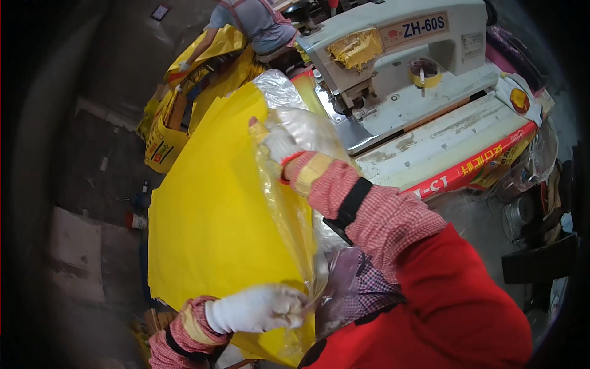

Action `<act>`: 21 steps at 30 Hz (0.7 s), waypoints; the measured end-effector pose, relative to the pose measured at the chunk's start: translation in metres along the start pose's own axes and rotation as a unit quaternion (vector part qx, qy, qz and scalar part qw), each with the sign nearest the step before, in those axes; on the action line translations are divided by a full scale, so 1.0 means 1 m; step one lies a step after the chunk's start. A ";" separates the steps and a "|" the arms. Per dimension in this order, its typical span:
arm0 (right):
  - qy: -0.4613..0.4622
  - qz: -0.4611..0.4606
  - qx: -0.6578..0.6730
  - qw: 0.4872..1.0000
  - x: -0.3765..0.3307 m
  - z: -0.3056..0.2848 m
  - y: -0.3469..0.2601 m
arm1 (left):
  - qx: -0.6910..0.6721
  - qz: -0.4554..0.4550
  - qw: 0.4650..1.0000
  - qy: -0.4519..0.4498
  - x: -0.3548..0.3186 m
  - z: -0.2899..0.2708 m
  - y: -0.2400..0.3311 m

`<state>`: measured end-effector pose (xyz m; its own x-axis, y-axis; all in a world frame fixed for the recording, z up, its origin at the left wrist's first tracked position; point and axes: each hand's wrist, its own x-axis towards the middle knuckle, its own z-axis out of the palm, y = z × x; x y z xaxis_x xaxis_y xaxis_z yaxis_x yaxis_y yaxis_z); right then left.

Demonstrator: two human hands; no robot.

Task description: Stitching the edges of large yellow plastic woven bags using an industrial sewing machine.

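While the big yellow sack (215,215) is being held upright before the sewing machine (399,67), its clear plastic liner (295,209) is being pinched by both gloved grips: left hand (258,307) low, right hand (278,142) high. Edges are best being kept aligned. Beyond, the tabletop (455,138) and grey floor (92,172) are being crowded with sacks.

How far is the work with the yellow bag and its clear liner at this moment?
Done: the clear liner already lies along the yellow bag. In hand: the left hand and right hand grip its edge. Left: it is not yet under the sewing machine.
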<state>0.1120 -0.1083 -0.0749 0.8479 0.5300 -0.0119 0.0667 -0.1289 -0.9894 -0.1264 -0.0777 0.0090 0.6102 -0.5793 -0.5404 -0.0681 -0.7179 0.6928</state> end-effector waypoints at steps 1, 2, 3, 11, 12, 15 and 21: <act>0.087 -0.053 0.116 0.988 0.006 0.006 -0.008 | 0.056 0.002 0.998 -0.021 0.003 -0.014 0.007; 0.077 -0.037 0.157 0.984 0.007 0.007 -0.007 | 0.031 0.065 0.991 0.112 0.004 -0.030 0.015; 0.094 -0.054 0.123 0.986 0.007 0.015 -0.010 | 0.063 0.088 0.968 0.224 0.014 -0.045 0.020; 0.076 -0.430 -0.034 0.899 -0.040 0.035 0.016 | 0.720 -0.138 0.628 0.261 0.129 -0.142 0.012; -0.001 -0.378 -0.098 0.920 -0.047 0.035 0.019 | 0.700 -0.098 0.674 0.214 0.133 -0.135 0.001; -0.248 -0.248 -0.298 0.888 -0.065 0.033 0.027 | 0.618 -0.042 0.774 0.130 0.129 -0.113 -0.028; -0.292 -0.126 -0.222 0.922 -0.084 0.036 0.024 | 0.661 -0.275 0.613 0.333 0.110 -0.148 -0.040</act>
<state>0.0237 -0.1261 -0.1030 0.3567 0.9342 0.0048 0.5414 -0.2025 -0.8160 0.0604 -0.0553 -0.0078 0.9852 -0.1384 0.1014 -0.0187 -0.6741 -0.7384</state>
